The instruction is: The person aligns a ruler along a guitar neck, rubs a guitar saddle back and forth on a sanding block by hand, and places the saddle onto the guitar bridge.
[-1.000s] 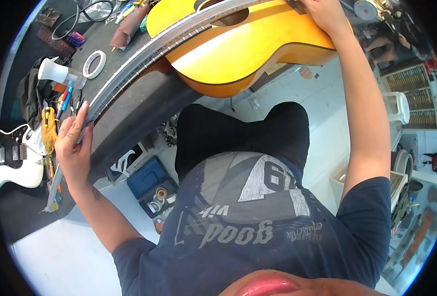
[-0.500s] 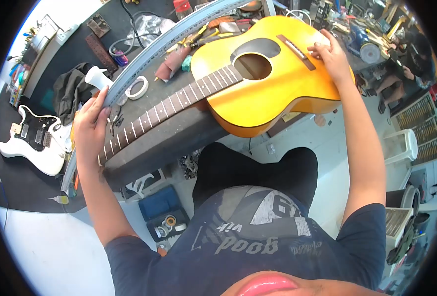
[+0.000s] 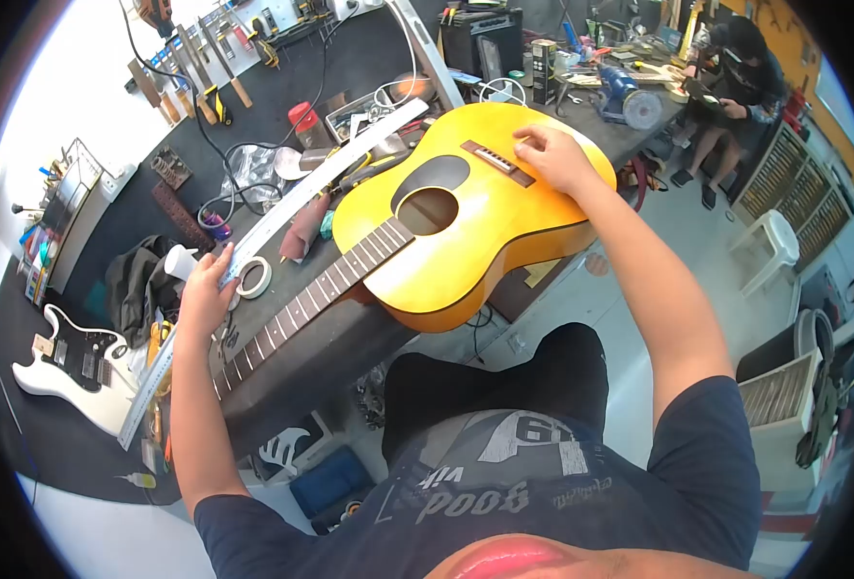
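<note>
A yellow acoustic guitar (image 3: 490, 227) lies on the dark bench, its fretted neck (image 3: 302, 309) pointing to the lower left. No strings show on it. My right hand (image 3: 554, 159) rests on the guitar's body beside the bridge (image 3: 497, 163), fingers loosely bent and holding nothing. My left hand (image 3: 205, 294) grips a long metal ruler (image 3: 302, 198), which runs diagonally behind the guitar. Close to that hand are a roll of white tape (image 3: 254, 278) and a white cup-like object (image 3: 180, 261).
A white electric guitar body (image 3: 75, 372) lies at the left. Hand tools (image 3: 195, 72) hang behind the bench. A bench grinder (image 3: 630, 101) stands at the back right. Farther right, a seated person (image 3: 736, 87) works near a white stool (image 3: 772, 251).
The camera view has tilted up, showing more of the wall and the other person. The ruler has shifted and now lies flatter. My right hand's fingers are more curled.
</note>
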{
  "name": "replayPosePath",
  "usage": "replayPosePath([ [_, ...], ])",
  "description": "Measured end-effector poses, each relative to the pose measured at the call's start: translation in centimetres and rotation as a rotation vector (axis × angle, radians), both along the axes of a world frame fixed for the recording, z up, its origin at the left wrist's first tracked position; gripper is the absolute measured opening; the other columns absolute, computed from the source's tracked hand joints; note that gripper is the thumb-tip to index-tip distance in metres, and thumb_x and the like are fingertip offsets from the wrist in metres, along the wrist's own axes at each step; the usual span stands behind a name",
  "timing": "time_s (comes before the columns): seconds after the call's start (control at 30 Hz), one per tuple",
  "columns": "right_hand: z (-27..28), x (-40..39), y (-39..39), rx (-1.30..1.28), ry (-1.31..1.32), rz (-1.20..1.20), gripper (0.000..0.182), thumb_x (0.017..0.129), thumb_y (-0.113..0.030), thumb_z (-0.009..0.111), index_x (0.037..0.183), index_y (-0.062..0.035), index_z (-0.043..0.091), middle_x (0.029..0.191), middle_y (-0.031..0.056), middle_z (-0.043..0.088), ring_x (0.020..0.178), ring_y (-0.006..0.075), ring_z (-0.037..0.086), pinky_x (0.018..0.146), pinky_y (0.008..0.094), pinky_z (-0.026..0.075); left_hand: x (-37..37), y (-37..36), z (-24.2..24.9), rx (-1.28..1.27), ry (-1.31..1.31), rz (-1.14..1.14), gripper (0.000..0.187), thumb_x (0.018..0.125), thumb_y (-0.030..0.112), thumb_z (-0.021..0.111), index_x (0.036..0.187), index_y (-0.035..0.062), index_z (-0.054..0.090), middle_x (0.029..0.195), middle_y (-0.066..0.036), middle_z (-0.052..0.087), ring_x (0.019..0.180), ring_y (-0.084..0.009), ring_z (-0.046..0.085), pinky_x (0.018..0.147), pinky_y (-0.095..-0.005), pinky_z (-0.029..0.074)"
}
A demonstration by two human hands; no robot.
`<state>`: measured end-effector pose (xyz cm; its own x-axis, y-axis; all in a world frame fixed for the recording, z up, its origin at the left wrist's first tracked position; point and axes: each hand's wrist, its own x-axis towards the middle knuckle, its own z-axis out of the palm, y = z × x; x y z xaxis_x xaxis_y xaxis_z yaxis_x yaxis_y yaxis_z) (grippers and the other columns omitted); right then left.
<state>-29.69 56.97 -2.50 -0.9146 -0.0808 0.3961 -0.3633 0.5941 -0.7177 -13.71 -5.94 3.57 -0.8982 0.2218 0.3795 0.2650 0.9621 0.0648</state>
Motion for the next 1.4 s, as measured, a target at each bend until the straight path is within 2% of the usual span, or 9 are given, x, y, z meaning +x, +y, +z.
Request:
replayPosePath([
  [0.23,3.7,2.1,-2.2,0.278,-0.138,-0.026,0.038,0.094,-0.037,0.077,0.114,-0.0067,0.085,0.11,0.0173,0.083,0.103,0.0339,0.079,0.094,0.0429,0.061,-2.9,-0.7,-2.6,-0.018,-0.079,-0.023,0.064,0.09,0.008,0.084,0.152,0.0052,0.066,0.111,-0.019,0.068,0.107,-0.04,0.069,0.094,-0.0479,0.055],
  [0.47,4.1,2.3,-6.4,0.712,0.065,-0.207,0.024,0.094,-0.024,0.076,0.097,-0.0019,0.083,0.1,0.0221,0.08,0.098,0.0399,0.077,0.089,0.0519,0.061,-4.1,-0.2,-4.2,-0.077,-0.173,0.038,0.06,0.093,0.014,0.084,0.15,0.0064,0.067,0.12,-0.02,0.072,0.118,-0.0417,0.07,0.101,-0.0493,0.056],
  [0.77,5.2,3.0,-9.1,0.854,0.044,-0.236,0.024,0.098,-0.026,0.074,0.104,-0.0056,0.084,0.101,0.0189,0.081,0.097,0.037,0.079,0.084,0.0514,0.063,-4.2,0.1,-4.7,-0.136,-0.227,0.06,0.063,0.089,0.016,0.088,0.148,0.0075,0.069,0.124,-0.02,0.074,0.12,-0.0428,0.07,0.102,-0.0512,0.056],
  [0.97,5.1,6.9,-6.0,0.52,0.234,-0.305,0.034,0.1,-0.031,0.073,0.103,0.0028,0.075,0.096,0.0255,0.077,0.091,0.0449,0.074,0.083,0.0519,0.06,1.8,1.1,-2.3,0.117,-0.004,0.017,0.058,0.09,0.013,0.087,0.145,0.0032,0.069,0.129,-0.02,0.074,0.122,-0.0422,0.07,0.106,-0.047,0.056],
  [1.1,2.0,17.6,-1.7,-0.276,-0.02,-0.154,0.018,0.104,-0.013,0.062,0.101,0.0031,0.068,0.093,0.0147,0.074,0.088,0.0274,0.073,0.079,0.0421,0.056,12.6,4.4,-2.5,0.159,-0.028,-0.049,0.075,0.084,0.012,0.089,0.154,0.0078,0.064,0.126,-0.017,0.074,0.115,-0.0403,0.07,0.101,-0.0487,0.055],
  [1.17,-1.8,20.8,-2.3,-0.491,0.046,-0.194,0.012,0.103,-0.006,0.057,0.105,0.0023,0.066,0.107,0.0126,0.075,0.097,0.0197,0.071,0.081,0.037,0.055,14.1,5.6,-4.3,0.042,-0.117,0.111,0.084,0.083,0.009,0.088,0.161,0.0124,0.057,0.122,-0.014,0.073,0.11,-0.0377,0.07,0.096,-0.0485,0.055],
  [1.23,-4.5,21.0,-3.0,-0.394,0.229,-0.207,0.009,0.103,-0.002,0.056,0.107,0.003,0.063,0.128,0.0167,0.071,0.098,0.0164,0.068,0.083,0.0316,0.053,13.4,4.5,-6.3,0.003,-0.092,0.155,0.086,0.085,0.006,0.085,0.164,0.0163,0.055,0.119,-0.013,0.071,0.107,-0.0365,0.069,0.094,-0.0486,0.055],
  [1.27,-4.1,21.6,-3.2,-0.291,0.263,-0.177,0.007,0.103,-0.001,0.056,0.107,0.0035,0.06,0.147,0.0205,0.062,0.107,0.0165,0.066,0.091,0.0312,0.053,13.1,4.2,-6.8,-0.013,-0.027,0.132,0.082,0.086,0.004,0.083,0.162,0.017,0.058,0.119,-0.012,0.071,0.105,-0.0367,0.069,0.093,-0.0486,0.055],
  [1.4,-4.5,20.6,-4.4,-0.298,0.23,-0.282,0.008,0.102,-0.002,0.057,0.105,0.0038,0.061,0.162,0.026,0.055,0.125,0.0271,0.066,0.103,0.0388,0.054,11.7,5.6,-5.2,0.021,0.013,0.099,0.072,0.087,0.007,0.084,0.155,0.0137,0.065,0.119,-0.013,0.071,0.106,-0.0372,0.07,0.093,-0.0489,0.055],
])
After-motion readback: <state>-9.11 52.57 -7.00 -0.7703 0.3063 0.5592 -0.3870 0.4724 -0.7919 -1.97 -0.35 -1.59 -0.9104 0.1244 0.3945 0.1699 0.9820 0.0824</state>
